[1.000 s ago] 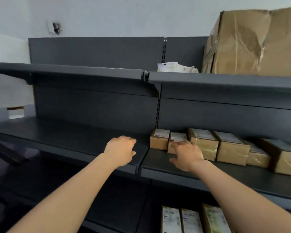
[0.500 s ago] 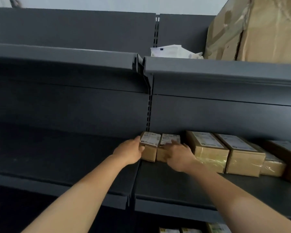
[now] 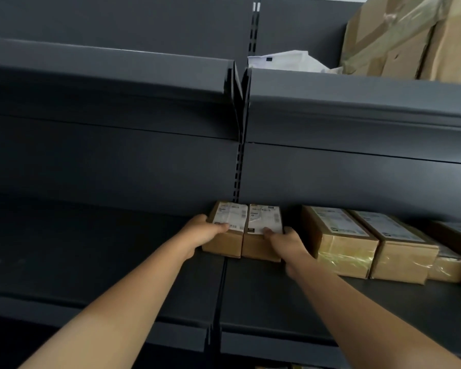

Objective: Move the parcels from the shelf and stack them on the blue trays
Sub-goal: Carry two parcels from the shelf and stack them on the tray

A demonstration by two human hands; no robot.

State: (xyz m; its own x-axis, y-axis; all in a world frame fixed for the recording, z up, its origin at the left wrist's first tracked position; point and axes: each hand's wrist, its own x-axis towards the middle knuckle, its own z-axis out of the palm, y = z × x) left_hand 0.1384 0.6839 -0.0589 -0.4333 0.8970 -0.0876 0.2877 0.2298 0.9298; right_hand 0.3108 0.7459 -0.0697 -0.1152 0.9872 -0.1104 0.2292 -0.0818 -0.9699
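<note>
Two small brown parcels with white labels sit side by side on the dark grey shelf. My left hand grips the left parcel at its left side, thumb on the label. My right hand grips the right parcel at its right front corner, thumb on top. Both parcels rest on the shelf board. No blue tray is in view.
Three longer taped parcels lie in a row to the right on the same shelf. The shelf above carries a white packet and a large worn cardboard box. The left shelf bay holds nothing.
Both hands reached forward from the shelf's front edge to the two small parcels and closed on their outer sides. My head moved closer and tilted up.
</note>
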